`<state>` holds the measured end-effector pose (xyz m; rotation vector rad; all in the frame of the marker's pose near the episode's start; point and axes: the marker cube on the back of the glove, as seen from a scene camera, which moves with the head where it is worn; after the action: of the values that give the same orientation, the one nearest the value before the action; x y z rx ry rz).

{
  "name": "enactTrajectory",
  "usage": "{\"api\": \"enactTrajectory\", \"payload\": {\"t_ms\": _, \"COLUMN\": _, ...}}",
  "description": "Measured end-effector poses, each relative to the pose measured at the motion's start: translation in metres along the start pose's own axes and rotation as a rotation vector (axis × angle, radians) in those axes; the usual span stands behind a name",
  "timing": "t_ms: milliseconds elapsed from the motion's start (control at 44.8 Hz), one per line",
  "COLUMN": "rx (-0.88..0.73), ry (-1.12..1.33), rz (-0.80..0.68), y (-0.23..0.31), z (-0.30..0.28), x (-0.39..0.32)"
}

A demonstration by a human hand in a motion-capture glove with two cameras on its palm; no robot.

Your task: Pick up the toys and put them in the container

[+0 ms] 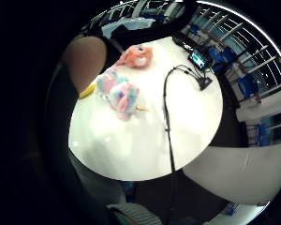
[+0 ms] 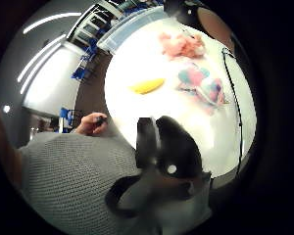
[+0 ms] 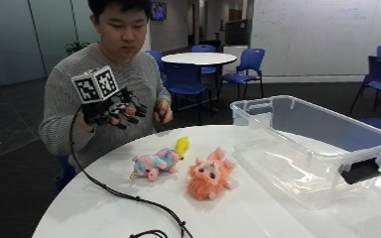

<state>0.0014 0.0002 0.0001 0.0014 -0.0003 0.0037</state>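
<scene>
A: Status on the toy pickup?

B: Nothing picked yet. Gloved right hand point(image 3: 114, 110) is raised above the near edge of the bench point(image 3: 256, 213), in front of the person's chest, well apart from the toys. The grip holds nothing, fingers loosely curled and relaxed.

A: Where are the toys?

B: Three on the bench, all outside the container. Pastel plush toy point(image 3: 154, 163) lies on its side, closest to the hand. Yellow toy point(image 3: 182, 145) sits just behind it, touching or nearly so; can't tell which. Orange plush toy point(image 3: 209, 178) lies just beside the pastel one, on the container side.

A: Container?

B: Clear plastic container point(image 3: 322, 148), lid off, open top, further along the bench past the orange toy. Looks empty. My guess is it sits that way so each toy can simply be dropped in from above.

A: Bare hand?

B: Up near the chest beside the gloved one, touching nothing on the bench.

A: Next move?

B: My call: lower onto the pastel toy first, since it's nearest, grip across the body. Soft plush should squash and hold easily. The yellow toy is right behind it, so a sloppy reach could knock it.

A: Anything in the way?

B: Black cable point(image 3: 121, 196) trails from the glove across the bench in front of the toys. Could drag on the carry.
</scene>
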Motion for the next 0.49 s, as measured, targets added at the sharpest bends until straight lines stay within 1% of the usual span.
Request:
{"api": "enactTrajectory", "payload": {"t_ms": 335, "rx": 0.014, "ry": -0.024, "rz": -0.016, "y": 0.003, "z": 0.001, "x": 0.007}}
{"api": "enactTrajectory", "payload": {"t_ms": 492, "rx": -0.001, "ry": -0.069, "rz": -0.072, "y": -0.006, "z": 0.006, "x": -0.006}}
